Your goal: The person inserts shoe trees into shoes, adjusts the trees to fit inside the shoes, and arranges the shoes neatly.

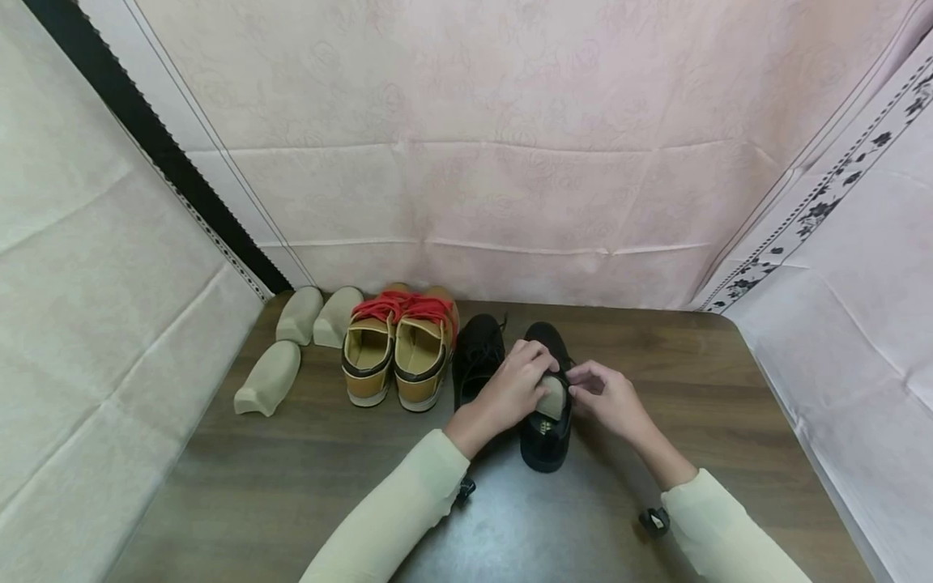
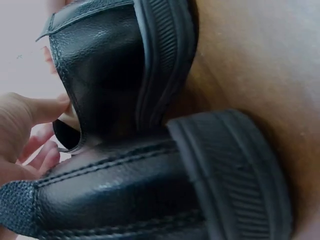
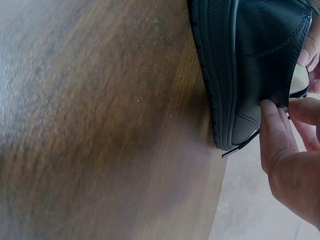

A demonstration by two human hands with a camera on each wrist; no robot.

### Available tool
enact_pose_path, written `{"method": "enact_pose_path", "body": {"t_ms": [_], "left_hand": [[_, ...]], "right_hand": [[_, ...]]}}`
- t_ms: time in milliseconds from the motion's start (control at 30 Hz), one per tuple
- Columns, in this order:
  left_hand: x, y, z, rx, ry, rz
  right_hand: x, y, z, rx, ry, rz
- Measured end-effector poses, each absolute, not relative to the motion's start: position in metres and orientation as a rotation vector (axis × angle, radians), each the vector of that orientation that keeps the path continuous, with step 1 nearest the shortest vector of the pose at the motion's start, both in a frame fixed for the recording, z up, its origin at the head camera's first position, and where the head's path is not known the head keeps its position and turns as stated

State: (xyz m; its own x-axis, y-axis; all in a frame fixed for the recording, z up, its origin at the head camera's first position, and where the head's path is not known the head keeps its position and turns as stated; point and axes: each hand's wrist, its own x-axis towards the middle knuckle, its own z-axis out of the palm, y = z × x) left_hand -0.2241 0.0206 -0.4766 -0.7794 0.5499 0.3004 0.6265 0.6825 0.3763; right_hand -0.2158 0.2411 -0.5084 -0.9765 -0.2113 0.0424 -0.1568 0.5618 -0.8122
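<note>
Black leather shoe [image 1: 545,447] sat toe to 12 o'clock on wood surface [image 1: 328,478], beige insert [image 1: 552,397] in its opening. 2nd black shoe [image 1: 478,344] at 9, partly behind left hand [image 1: 513,380]; 2 tan shoes [image 1: 419,354], 3 loose inserts [image 1: 299,317] beyond. Shoe lay at left hand's 3. Right hand [image 1: 609,397] pinched its edge; left grip: couldn't tell.

The handled shoe [image 1: 547,448] is black, its insert [image 1: 553,397] beige.

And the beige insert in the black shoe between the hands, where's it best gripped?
Probably the beige insert's exposed rear end, from above the black shoe's heel: it sits in the opening, its front hidden toward the toe, walls flanking it.
</note>
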Motion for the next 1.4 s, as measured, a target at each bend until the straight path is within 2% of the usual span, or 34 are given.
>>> {"method": "enact_pose_path", "body": {"t_ms": [800,1400], "left_hand": [[-0.231,0.028,-0.473,-0.864,-2.855,-0.712],[-0.232,0.034,-0.475,-0.77,-2.866,-0.71]], "right_hand": [[-0.215,0.24,-0.507,-0.315,2.727,-1.398],[-0.206,0.225,-0.505,-0.124,2.981,-1.397]]}}
